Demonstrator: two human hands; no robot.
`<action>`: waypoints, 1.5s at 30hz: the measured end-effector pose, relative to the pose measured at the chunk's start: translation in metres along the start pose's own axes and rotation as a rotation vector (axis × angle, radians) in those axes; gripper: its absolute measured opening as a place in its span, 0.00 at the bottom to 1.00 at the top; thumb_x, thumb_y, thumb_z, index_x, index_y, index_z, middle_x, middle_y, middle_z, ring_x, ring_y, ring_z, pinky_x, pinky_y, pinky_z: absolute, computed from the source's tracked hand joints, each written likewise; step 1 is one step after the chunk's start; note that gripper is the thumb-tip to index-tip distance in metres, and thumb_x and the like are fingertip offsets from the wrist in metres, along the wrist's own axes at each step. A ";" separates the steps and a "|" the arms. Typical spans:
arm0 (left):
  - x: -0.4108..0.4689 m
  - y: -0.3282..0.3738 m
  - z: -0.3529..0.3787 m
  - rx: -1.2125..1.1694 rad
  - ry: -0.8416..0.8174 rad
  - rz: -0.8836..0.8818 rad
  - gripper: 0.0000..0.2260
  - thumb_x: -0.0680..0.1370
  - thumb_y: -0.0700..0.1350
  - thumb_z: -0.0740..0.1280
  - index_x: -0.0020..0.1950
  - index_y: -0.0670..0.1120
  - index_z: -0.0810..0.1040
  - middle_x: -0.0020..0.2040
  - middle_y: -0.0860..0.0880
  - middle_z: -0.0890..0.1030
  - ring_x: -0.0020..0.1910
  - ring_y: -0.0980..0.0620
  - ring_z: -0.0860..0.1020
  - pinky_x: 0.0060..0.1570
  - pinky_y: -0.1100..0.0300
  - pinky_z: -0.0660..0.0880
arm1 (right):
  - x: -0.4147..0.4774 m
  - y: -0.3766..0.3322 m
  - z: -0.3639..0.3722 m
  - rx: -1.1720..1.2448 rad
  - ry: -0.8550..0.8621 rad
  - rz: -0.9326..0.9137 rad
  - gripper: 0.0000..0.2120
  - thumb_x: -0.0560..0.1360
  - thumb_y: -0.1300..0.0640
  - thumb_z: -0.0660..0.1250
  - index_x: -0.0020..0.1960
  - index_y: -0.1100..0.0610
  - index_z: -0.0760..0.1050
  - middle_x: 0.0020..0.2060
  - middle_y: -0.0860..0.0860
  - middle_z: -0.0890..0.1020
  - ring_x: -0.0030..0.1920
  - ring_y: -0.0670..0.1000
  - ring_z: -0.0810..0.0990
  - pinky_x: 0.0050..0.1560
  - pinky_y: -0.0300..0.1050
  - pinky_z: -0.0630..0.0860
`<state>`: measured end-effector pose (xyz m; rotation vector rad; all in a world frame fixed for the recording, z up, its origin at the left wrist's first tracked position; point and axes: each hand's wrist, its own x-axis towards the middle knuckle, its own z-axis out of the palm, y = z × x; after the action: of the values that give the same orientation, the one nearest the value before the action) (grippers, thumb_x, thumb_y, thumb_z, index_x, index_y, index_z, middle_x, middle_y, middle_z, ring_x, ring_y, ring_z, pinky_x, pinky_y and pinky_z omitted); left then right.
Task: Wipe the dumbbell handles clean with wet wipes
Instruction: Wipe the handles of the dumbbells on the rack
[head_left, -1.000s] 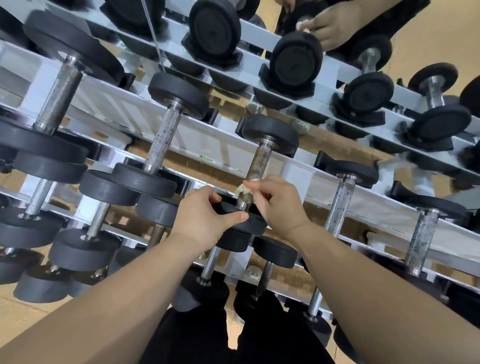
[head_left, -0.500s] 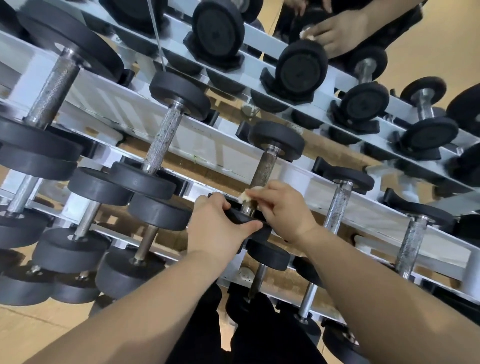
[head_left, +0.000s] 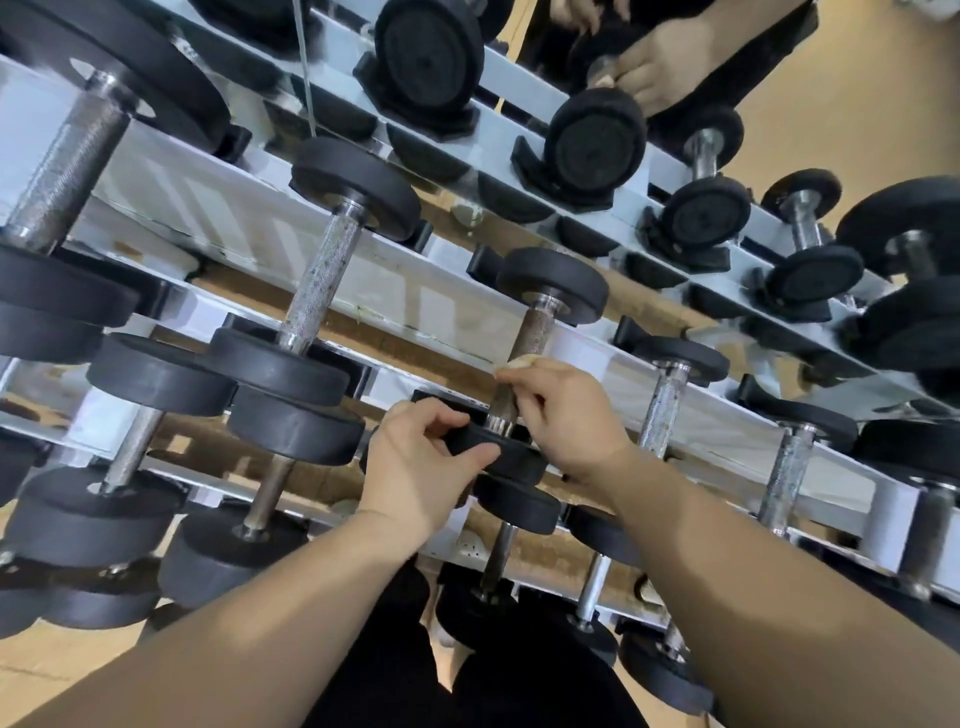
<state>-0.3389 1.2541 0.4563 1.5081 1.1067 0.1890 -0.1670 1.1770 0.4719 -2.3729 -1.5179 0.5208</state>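
hands (head_left: 426, 457) (head_left: 571, 415) on dumbbell (head_left: 551, 290), wipe (head_left: 515, 361) round handle (head_left: 535, 332)

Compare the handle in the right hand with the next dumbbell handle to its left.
The gripped handle looks brown and dull; the left handle is silvery with dark specks. The right hand holds a wipe round the gripped handle; nothing touches the left handle. Both are knurled.
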 end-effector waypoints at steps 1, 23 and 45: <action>0.002 0.000 -0.003 -0.025 -0.017 -0.034 0.16 0.67 0.46 0.82 0.48 0.53 0.78 0.46 0.52 0.77 0.38 0.60 0.76 0.42 0.72 0.71 | 0.006 0.000 -0.001 0.014 0.021 0.035 0.14 0.79 0.62 0.64 0.62 0.54 0.82 0.53 0.51 0.85 0.55 0.52 0.81 0.61 0.44 0.75; 0.017 -0.001 -0.020 0.089 -0.175 -0.025 0.17 0.67 0.55 0.81 0.43 0.53 0.74 0.51 0.52 0.75 0.46 0.58 0.74 0.43 0.68 0.69 | 0.031 -0.009 -0.015 -0.132 -0.005 0.150 0.11 0.80 0.50 0.67 0.60 0.47 0.83 0.51 0.49 0.86 0.52 0.52 0.83 0.55 0.45 0.77; 0.015 0.009 -0.020 0.128 -0.236 0.011 0.19 0.68 0.56 0.80 0.42 0.53 0.70 0.48 0.53 0.72 0.42 0.59 0.72 0.37 0.66 0.66 | 0.022 -0.015 -0.012 -0.211 -0.061 -0.103 0.11 0.78 0.55 0.63 0.48 0.54 0.84 0.35 0.50 0.79 0.37 0.54 0.78 0.36 0.46 0.75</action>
<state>-0.3391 1.2798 0.4627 1.6050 0.9352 -0.0529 -0.1652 1.2025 0.4852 -2.4346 -1.7910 0.4325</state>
